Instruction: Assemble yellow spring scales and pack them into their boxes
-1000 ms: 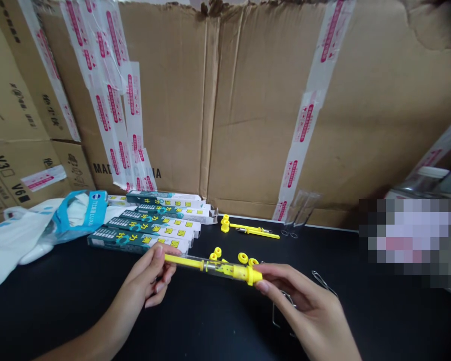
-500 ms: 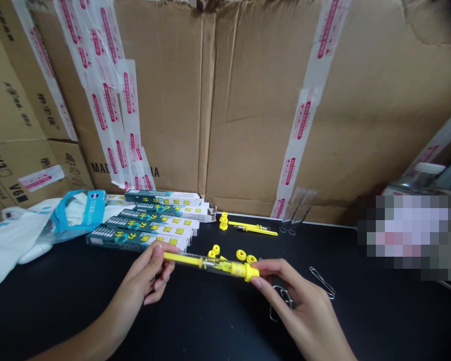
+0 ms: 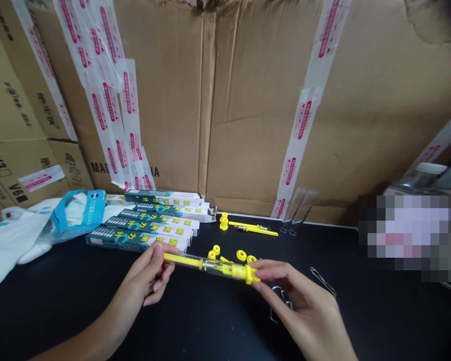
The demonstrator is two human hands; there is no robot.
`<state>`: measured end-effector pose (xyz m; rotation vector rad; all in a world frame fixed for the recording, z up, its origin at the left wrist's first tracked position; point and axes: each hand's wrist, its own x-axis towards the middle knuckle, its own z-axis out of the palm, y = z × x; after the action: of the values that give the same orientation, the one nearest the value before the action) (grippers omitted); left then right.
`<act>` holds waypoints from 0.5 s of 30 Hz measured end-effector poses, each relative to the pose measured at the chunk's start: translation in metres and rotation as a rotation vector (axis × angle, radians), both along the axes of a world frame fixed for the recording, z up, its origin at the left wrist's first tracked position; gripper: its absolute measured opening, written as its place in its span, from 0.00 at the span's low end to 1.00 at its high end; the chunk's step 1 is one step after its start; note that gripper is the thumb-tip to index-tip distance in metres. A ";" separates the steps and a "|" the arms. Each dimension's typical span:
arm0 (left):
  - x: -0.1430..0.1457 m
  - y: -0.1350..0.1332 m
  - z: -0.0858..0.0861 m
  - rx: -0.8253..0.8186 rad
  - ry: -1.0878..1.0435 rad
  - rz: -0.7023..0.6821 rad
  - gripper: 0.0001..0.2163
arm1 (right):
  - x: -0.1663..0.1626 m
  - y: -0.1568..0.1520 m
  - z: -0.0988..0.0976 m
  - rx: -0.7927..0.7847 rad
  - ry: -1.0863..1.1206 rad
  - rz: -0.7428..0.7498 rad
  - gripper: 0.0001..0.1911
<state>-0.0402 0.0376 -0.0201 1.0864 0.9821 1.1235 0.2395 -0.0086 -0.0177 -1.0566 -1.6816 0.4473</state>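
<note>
Clear tube (image 3: 215,266) with a yellow rod (image 3: 186,260) inside is held between the two hands, above the table (image 3: 210,323). The left hand (image 3: 148,275) is closed on one end; the right hand (image 3: 300,297) pinches the yellow cap (image 3: 250,274) at the other. Bent metal wires (image 3: 323,282) lie near the right hand. Small yellow rings (image 3: 241,255) lie just beyond the hands. Farther out are loose yellow sticks (image 3: 261,231), printed boxes (image 3: 135,236) beyond the left hand, and transparent cylinders (image 3: 296,215) beyond the right.
</note>
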 end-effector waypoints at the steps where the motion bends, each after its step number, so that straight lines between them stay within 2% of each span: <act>1: 0.000 -0.001 0.001 0.006 -0.005 -0.002 0.29 | 0.000 0.000 0.000 -0.003 -0.003 0.004 0.04; 6: -0.001 -0.008 0.012 -0.012 0.007 0.014 0.23 | 0.000 -0.001 0.004 -0.026 -0.072 -0.028 0.07; 9: 0.000 -0.012 0.018 -0.021 0.004 0.019 0.22 | 0.001 -0.002 0.009 -0.050 -0.167 -0.064 0.05; 13: 0.001 -0.012 0.020 -0.013 0.006 0.014 0.19 | 0.000 -0.003 0.013 -0.043 -0.249 -0.086 0.11; 15: 0.001 -0.011 0.020 -0.012 0.010 0.012 0.19 | 0.000 -0.003 0.012 -0.027 -0.269 -0.094 0.09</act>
<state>-0.0396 0.0262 -0.0003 1.0785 1.0033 1.1220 0.2394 -0.0120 -0.0060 -1.2537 -1.8556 0.2759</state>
